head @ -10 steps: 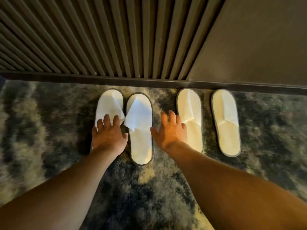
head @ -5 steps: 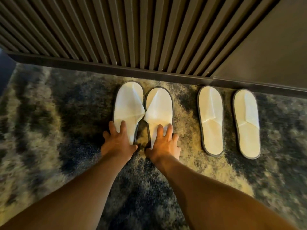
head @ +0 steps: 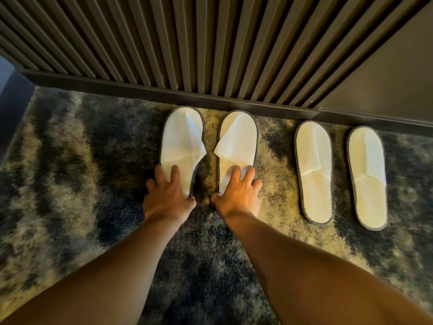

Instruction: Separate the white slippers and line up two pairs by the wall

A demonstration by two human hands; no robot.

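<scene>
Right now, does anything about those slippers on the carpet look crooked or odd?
Only slightly. On the left pair, under the left hand and right hand, the folded top flaps poke past the soles toward each other, nearly meeting. The right pair lies flat, flaps tucked in, but sits a little further from the wall.

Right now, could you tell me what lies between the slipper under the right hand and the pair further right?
Only bare carpet, in the head view. Nothing sits between the slipper under the right hand and the nearer slipper of the right pair.
</scene>
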